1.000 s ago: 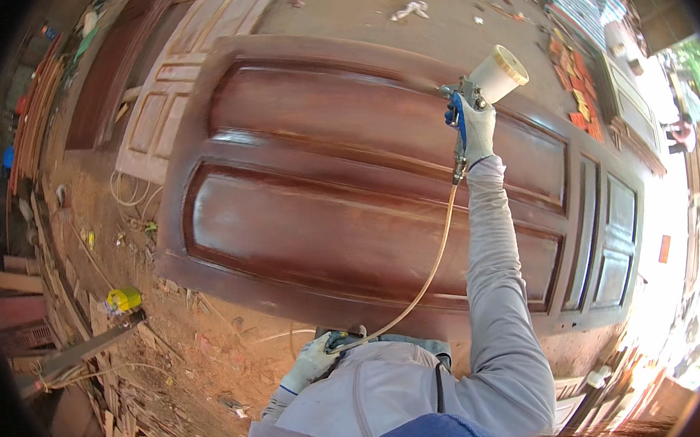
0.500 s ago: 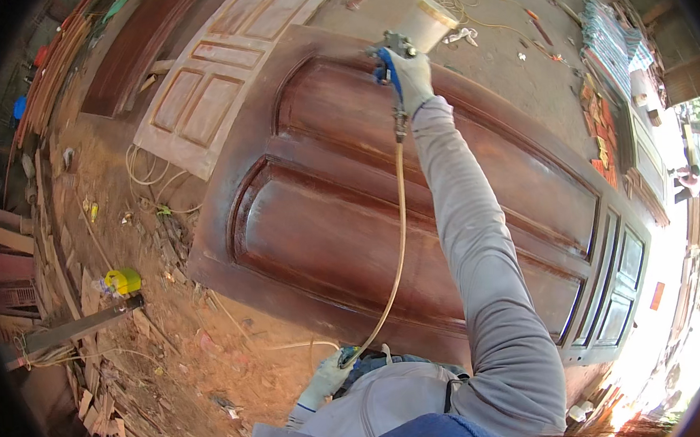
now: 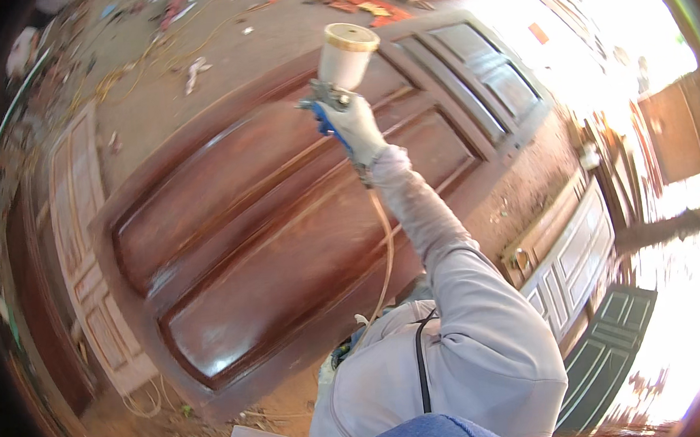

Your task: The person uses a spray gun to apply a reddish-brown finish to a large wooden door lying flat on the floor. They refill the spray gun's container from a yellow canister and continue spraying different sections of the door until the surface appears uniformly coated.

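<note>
My right hand (image 3: 358,130), in a white and blue glove, is wrapped round the grip of a spray gun (image 3: 327,95). A whitish cup (image 3: 345,60) with a tan lid tops the gun. It is held above a large reddish-brown panelled wooden door (image 3: 251,307), apart from its surface. From the grip a pale air hose (image 3: 390,252) curves down toward my waist. There my gloved left hand (image 3: 328,369) is closed on the hose, largely covered by my grey jacket. Glossy patches show on the door's panels.
Left of the big door lies a paler panelled door (image 3: 85,253). A dark green door (image 3: 609,354) and a whitish one (image 3: 576,259) are at the right. Reddish-orange scraps (image 3: 355,3) and a yellow cord (image 3: 140,67) lie on the far ground.
My view has turned to the right, so the door sits at another angle and more doors show at the right. The spray gun now hangs over the door's far side, nearer its small-panelled end.
</note>
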A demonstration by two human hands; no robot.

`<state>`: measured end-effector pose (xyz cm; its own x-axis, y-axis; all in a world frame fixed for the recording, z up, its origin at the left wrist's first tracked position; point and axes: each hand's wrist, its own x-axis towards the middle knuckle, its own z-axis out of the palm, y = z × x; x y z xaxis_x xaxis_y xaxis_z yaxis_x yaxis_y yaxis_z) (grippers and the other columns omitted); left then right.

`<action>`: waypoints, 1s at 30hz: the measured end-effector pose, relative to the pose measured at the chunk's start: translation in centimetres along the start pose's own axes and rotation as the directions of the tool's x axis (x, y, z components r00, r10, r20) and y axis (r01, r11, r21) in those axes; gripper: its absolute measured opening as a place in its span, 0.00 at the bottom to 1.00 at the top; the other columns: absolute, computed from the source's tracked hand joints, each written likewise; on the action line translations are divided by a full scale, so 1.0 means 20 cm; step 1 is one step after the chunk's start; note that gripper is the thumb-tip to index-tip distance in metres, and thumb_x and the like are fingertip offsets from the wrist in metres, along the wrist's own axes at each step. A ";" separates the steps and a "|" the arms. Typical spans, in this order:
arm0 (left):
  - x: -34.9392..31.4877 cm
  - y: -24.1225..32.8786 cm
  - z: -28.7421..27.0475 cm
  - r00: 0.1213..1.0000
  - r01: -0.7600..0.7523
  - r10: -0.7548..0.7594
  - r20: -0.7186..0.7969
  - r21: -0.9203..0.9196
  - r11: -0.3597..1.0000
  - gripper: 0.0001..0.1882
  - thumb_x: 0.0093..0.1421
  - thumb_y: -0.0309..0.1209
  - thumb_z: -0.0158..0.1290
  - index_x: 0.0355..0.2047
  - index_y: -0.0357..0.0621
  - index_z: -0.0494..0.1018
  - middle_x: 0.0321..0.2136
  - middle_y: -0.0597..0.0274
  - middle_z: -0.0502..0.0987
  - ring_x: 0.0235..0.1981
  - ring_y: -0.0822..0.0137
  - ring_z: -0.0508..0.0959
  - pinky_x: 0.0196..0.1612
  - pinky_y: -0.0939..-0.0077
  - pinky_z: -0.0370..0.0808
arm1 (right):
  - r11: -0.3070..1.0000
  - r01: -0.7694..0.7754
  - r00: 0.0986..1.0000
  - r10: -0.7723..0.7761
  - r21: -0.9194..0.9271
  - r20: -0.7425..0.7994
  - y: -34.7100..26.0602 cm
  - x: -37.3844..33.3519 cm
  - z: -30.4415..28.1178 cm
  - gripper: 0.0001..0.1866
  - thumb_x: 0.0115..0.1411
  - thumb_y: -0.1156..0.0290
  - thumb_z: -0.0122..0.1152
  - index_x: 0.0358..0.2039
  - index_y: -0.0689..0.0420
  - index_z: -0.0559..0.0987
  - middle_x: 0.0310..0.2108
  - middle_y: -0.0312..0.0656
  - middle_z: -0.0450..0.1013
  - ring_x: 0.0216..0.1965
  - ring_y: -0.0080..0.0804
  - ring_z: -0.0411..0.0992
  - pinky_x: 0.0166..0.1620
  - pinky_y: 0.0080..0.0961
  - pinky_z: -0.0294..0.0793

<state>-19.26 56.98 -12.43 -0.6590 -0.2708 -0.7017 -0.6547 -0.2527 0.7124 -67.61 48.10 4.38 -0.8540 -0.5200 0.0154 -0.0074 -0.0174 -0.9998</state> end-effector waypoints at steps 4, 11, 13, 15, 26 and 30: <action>0.20 0.10 0.12 0.975 -0.134 0.104 0.195 0.147 0.980 0.18 0.59 0.27 0.58 0.51 0.40 0.76 0.47 0.57 0.81 0.50 0.65 0.78 0.57 0.69 0.72 | 0.975 0.079 0.964 -0.127 -0.206 -0.232 -0.13 -0.43 -1.03 0.17 0.63 0.68 0.65 0.53 0.53 0.81 0.34 0.31 0.78 0.30 0.12 0.70 0.32 0.17 0.75; 0.42 0.45 0.82 0.912 -0.108 0.079 0.402 0.050 0.993 0.15 0.62 0.27 0.55 0.49 0.38 0.77 0.46 0.57 0.81 0.49 0.66 0.78 0.55 0.71 0.72 | 0.976 -0.097 0.897 0.001 -0.193 -0.443 -0.12 -1.23 -2.35 0.23 0.67 0.75 0.59 0.62 0.60 0.71 0.43 0.33 0.78 0.41 0.15 0.74 0.41 0.15 0.74; 0.54 0.51 1.12 0.889 -0.228 0.109 0.444 0.225 0.947 0.15 0.63 0.31 0.55 0.47 0.38 0.78 0.46 0.56 0.81 0.48 0.65 0.79 0.54 0.70 0.73 | 0.980 -0.005 0.886 -0.088 -0.198 -0.455 -0.12 -1.35 -2.59 0.22 0.66 0.75 0.60 0.61 0.61 0.72 0.43 0.35 0.78 0.40 0.17 0.74 0.41 0.15 0.75; 0.59 0.58 1.38 0.892 -0.313 0.064 0.448 0.507 0.803 0.16 0.61 0.34 0.56 0.48 0.41 0.78 0.45 0.53 0.82 0.47 0.58 0.80 0.52 0.67 0.74 | 0.988 -0.004 0.866 -0.075 -0.157 -0.494 -0.08 -1.45 -2.75 0.22 0.66 0.75 0.60 0.60 0.61 0.72 0.43 0.36 0.78 0.38 0.18 0.75 0.41 0.16 0.75; 0.74 0.92 2.07 0.817 -0.283 -0.018 0.576 0.427 0.859 0.17 0.58 0.31 0.62 0.47 0.41 0.79 0.45 0.58 0.83 0.46 0.68 0.81 0.51 0.75 0.74 | 0.952 -0.286 0.898 0.228 -0.106 -0.376 -0.03 -1.21 -3.24 0.19 0.64 0.75 0.60 0.56 0.61 0.77 0.33 0.34 0.78 0.29 0.17 0.74 0.31 0.17 0.75; 0.86 1.00 2.26 0.892 -0.312 -0.003 0.452 0.620 0.719 0.19 0.58 0.37 0.63 0.48 0.42 0.79 0.42 0.58 0.83 0.44 0.69 0.81 0.49 0.73 0.75 | 0.956 -0.276 0.853 0.194 -0.103 -0.484 0.07 -1.04 -3.43 0.18 0.64 0.74 0.61 0.54 0.61 0.78 0.30 0.33 0.78 0.27 0.17 0.73 0.31 0.17 0.75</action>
<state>-60.42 89.31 -10.74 -0.7535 0.1789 -0.6326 -0.4949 0.4792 0.7249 -85.50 117.59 1.93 -0.9819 -0.0338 -0.1863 0.1749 0.2150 -0.9608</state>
